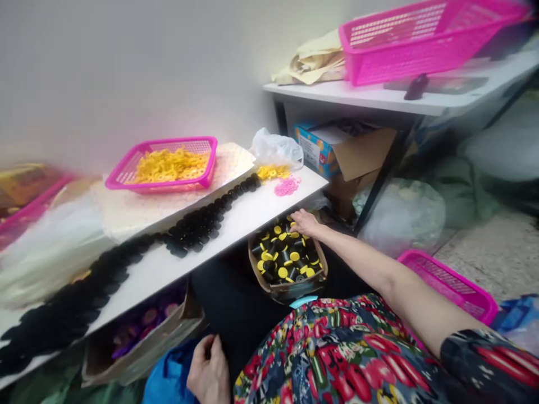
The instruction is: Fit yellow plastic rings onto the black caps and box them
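My right hand (pixel 306 223) reaches to the far edge of an open cardboard box (pixel 290 292) held at my lap. Its fingers are bent and drawn together at the pieces, and whatever they grip is hidden. Many small black cylinders with yellow round caps (pixel 283 272) fill the box in a loose heap. My left hand (pixel 209 368) hangs low beside my thigh, left of the patterned clothing, with its fingers curled in and nothing seen in them. Rows of black pieces (pixel 193 227) lie along the white table (pixel 248 216) in front of me.
A pink basket of yellow parts (pixel 172 165) stands on the table. Near its right end are small yellow pieces (pixel 273 171), pink pieces (pixel 287 186) and a plastic bag (pixel 275 148). Below sits a box with purple items (pixel 181 322). A higher desk (pixel 379 101) holds a large pink basket (pixel 404 56).
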Demonstrator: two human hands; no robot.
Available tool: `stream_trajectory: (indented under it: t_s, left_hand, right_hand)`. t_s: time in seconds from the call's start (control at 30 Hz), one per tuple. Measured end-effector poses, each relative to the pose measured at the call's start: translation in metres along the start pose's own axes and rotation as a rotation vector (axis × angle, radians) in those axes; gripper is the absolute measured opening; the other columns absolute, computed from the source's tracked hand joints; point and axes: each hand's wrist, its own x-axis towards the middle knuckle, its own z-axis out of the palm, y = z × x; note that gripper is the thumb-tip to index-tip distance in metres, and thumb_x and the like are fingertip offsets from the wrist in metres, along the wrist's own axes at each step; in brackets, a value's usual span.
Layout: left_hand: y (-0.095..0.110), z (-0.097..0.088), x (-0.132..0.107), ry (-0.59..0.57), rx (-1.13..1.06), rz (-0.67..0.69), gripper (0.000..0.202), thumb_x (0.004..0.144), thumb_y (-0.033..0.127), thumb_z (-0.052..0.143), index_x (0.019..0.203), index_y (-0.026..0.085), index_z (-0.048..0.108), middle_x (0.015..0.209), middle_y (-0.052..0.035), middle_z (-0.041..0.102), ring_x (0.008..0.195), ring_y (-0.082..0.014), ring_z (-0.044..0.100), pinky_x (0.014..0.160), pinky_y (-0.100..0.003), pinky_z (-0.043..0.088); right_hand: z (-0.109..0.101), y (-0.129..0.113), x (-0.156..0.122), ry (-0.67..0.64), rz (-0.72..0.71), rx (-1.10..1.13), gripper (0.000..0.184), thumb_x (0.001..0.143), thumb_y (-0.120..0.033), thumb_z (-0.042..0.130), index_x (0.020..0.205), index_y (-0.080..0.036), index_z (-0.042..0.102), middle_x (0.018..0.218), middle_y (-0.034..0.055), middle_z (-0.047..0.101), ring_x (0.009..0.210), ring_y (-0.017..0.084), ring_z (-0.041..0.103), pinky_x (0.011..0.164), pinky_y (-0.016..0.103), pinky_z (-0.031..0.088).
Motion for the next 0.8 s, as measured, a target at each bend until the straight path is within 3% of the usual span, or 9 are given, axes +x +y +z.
stream_trajectory:
  t_s: [0.07,0.23,0.33,0.5,0.63,0.7,0.8]
  left_hand:
    - [0.02,0.029,0.023,0.008,-0.057,0.15,0.016,0.078,0.035,0.057,0.082,0.02,0.062,0.081,-0.0016,0.065,0.079,-0.0203,0.062,0.072,-0.032,0.051]
    - [0.089,0.078,0.049,-0.055,-0.184,0.901,0.013,0.079,0.029,0.054,0.081,0.019,0.062,0.08,-0.0046,0.066,0.074,-0.0168,0.06,0.071,-0.029,0.05]
    - [0.126,0.098,0.059,-0.14,-0.222,1.134,0.01,0.081,0.021,0.051,0.083,0.019,0.061,0.082,-0.0048,0.066,0.076,-0.0156,0.059,0.071,-0.027,0.05]
    - [0.159,0.115,0.081,-0.203,-0.22,1.146,0.01,0.081,0.02,0.051,0.084,0.02,0.061,0.086,-0.0054,0.065,0.082,-0.0169,0.059,0.075,-0.028,0.049]
    - [0.179,0.12,0.116,-0.255,-0.143,1.048,0.014,0.081,0.02,0.047,0.083,0.02,0.061,0.086,-0.0049,0.064,0.081,-0.0172,0.058,0.076,-0.028,0.047]
    - [0.199,0.126,0.142,-0.25,-0.075,0.99,0.016,0.081,0.02,0.046,0.084,0.02,0.062,0.084,-0.0053,0.064,0.079,-0.0176,0.058,0.075,-0.029,0.045]
    - [0.241,0.144,0.183,-0.191,0.027,0.87,0.018,0.08,0.02,0.045,0.085,0.019,0.063,0.086,-0.007,0.063,0.084,-0.0194,0.058,0.074,-0.029,0.043]
  right_hand:
    - [0.002,0.0,-0.001,0.023,0.03,0.014,0.033,0.073,-0.039,0.067,0.096,-0.017,0.06,0.099,0.0092,0.059,0.101,0.024,0.046,0.079,0.031,0.042]
    - [0.004,0.002,-0.019,0.124,0.167,0.017,0.027,0.087,-0.034,0.049,0.105,-0.015,0.055,0.118,0.0116,0.051,0.113,0.022,0.04,0.092,0.031,0.037]
    - [0.008,0.0,-0.031,0.135,0.323,-0.01,0.025,0.091,-0.025,0.037,0.105,-0.012,0.053,0.111,0.0156,0.055,0.102,0.022,0.051,0.082,0.033,0.041]
    - [0.012,-0.005,-0.032,0.048,0.39,-0.055,0.024,0.078,-0.009,0.046,0.098,-0.015,0.056,0.084,0.0106,0.065,0.076,0.021,0.062,0.063,0.028,0.041]
    - [0.0,-0.007,-0.025,0.016,0.368,-0.096,0.02,0.078,-0.011,0.045,0.091,-0.018,0.059,0.077,0.0095,0.066,0.071,0.022,0.062,0.057,0.028,0.038]
    - [-0.012,-0.003,-0.015,0.087,0.349,-0.092,0.018,0.083,-0.018,0.041,0.088,-0.02,0.059,0.08,0.0078,0.065,0.072,0.021,0.061,0.059,0.028,0.038]
    - [-0.035,0.009,0.01,0.331,0.306,-0.014,0.021,0.085,-0.023,0.04,0.088,-0.021,0.06,0.09,0.006,0.064,0.079,0.018,0.059,0.065,0.027,0.04]
